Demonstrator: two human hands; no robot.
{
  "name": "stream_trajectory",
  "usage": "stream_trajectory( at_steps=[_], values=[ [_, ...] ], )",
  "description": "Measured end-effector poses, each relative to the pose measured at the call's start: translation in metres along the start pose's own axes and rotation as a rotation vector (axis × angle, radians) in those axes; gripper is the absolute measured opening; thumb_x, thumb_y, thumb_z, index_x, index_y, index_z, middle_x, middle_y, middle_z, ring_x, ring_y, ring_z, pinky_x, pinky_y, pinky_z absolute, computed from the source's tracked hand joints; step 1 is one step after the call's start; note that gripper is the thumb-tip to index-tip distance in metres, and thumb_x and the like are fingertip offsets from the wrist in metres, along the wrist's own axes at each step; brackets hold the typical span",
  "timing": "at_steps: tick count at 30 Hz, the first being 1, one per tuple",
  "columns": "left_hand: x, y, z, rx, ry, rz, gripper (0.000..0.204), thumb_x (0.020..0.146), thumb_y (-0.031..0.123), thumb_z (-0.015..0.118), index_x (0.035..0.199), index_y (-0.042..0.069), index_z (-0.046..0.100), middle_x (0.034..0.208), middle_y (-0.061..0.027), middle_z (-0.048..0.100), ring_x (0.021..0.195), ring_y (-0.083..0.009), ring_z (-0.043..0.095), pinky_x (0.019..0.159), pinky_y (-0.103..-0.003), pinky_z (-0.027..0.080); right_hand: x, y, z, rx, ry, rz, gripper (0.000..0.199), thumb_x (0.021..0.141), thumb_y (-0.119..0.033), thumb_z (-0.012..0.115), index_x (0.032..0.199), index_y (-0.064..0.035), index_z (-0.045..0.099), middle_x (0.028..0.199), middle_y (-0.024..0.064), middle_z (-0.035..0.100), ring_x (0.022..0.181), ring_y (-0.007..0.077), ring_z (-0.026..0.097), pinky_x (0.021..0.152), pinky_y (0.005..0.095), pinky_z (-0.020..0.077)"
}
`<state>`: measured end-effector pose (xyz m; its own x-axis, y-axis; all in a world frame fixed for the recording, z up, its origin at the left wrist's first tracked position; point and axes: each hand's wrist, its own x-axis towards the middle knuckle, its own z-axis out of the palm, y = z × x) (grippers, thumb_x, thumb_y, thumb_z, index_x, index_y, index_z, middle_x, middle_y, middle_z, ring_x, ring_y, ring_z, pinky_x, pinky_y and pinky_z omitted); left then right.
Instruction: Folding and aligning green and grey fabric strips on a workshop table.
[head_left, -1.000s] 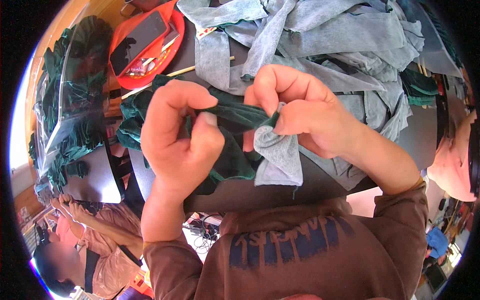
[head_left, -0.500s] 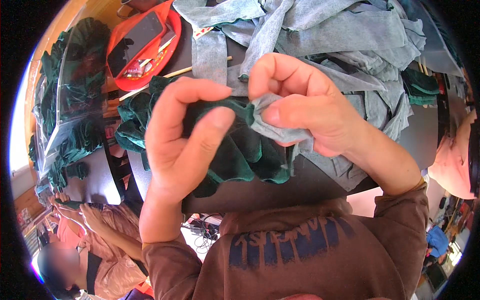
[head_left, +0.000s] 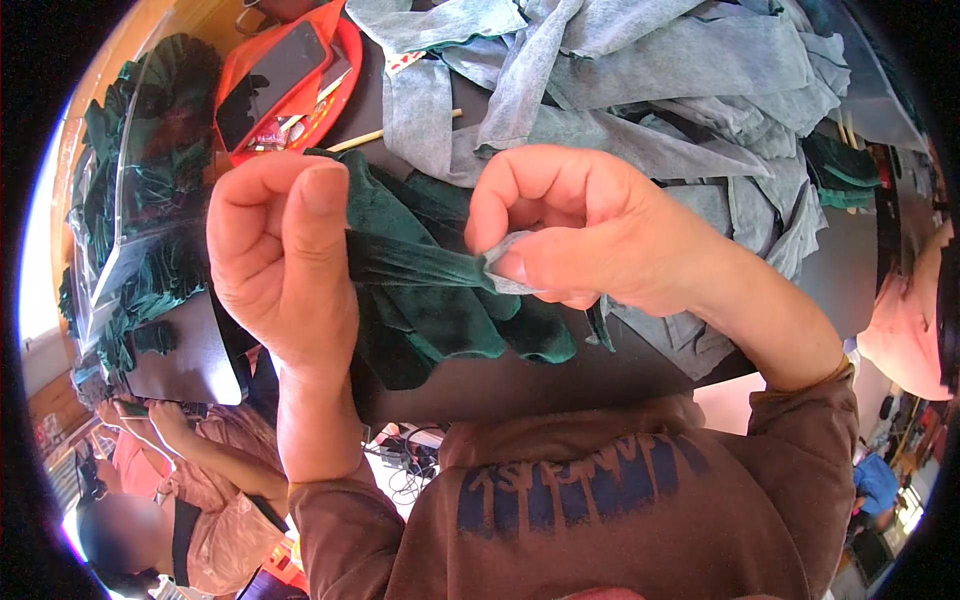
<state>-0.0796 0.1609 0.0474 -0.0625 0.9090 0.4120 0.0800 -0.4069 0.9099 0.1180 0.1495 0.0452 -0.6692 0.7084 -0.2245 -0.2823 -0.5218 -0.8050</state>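
A dark green velvet strip [head_left: 415,262] is stretched between my two hands above the table. My left hand [head_left: 285,255] is closed around its left end, thumb pointing up. At the other end my right hand [head_left: 600,220] pinches the bunched, turned-back grey reverse side [head_left: 503,284] between thumb and fingers. Beneath and behind the strip lie more green velvet pieces [head_left: 450,325], partly hidden by my hands. Beyond my right hand is a heap of long grey-blue fabric strips [head_left: 690,75], some with green edges.
A red plate [head_left: 350,100] holds a phone [head_left: 270,85] and small items, with a thin wooden stick [head_left: 390,131] nearby. Green velvet pieces [head_left: 180,110] fill a clear-walled holder on the left. Another person [head_left: 230,540] handles something at lower left. The dark table edge [head_left: 480,395] runs before me.
My left hand has moved left and closed on the green strip, drawing it taut. My right hand has shifted slightly left and down, and less grey fabric shows in it.
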Motion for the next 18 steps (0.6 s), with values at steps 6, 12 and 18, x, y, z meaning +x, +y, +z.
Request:
stream_trajectory(
  at_steps=[6, 12, 18],
  values=[
    [0.0, -0.0029, -0.0019, -0.005, 0.028, 0.049, 0.01, 0.083, 0.007, 0.061, 0.088, 0.002, 0.053, 0.072, 0.003, 0.053, 0.06, -0.0006, 0.041, 0.055, -0.013, 0.031, -0.0033, -0.007, 0.0025, -0.03, 0.025, 0.047, 0.017, 0.077, -0.007, 0.057, 0.094, -0.004, 0.057, 0.075, -0.0033, 0.053, 0.06, 0.0017, 0.044, 0.047, 0.0161, 0.0327],
    [-0.0003, -0.0036, 0.0004, 0.078, 0.044, 0.115, 0.01, 0.083, 0.006, 0.061, 0.088, 0.001, 0.053, 0.071, 0.002, 0.053, 0.059, -0.0008, 0.042, 0.054, -0.013, 0.031, -0.0042, -0.0053, -0.0017, -0.037, 0.046, -0.014, 0.014, 0.076, -0.005, 0.056, 0.09, -0.0034, 0.059, 0.076, -0.0038, 0.055, 0.059, 0.0013, 0.044, 0.046, 0.0161, 0.0328],
    [-0.0022, -0.0032, 0.0054, 0.012, 0.032, 0.093, 0.01, 0.083, 0.005, 0.06, 0.088, 0.001, 0.053, 0.073, 0.0013, 0.054, 0.06, -0.0012, 0.042, 0.055, -0.013, 0.031, -0.0039, -0.0014, -0.0053, 0.051, 0.012, -0.027, 0.016, 0.073, -0.003, 0.055, 0.089, -0.0038, 0.055, 0.071, -0.0034, 0.052, 0.052, 0.0011, 0.041, 0.042, 0.0164, 0.0309]
  ],
)
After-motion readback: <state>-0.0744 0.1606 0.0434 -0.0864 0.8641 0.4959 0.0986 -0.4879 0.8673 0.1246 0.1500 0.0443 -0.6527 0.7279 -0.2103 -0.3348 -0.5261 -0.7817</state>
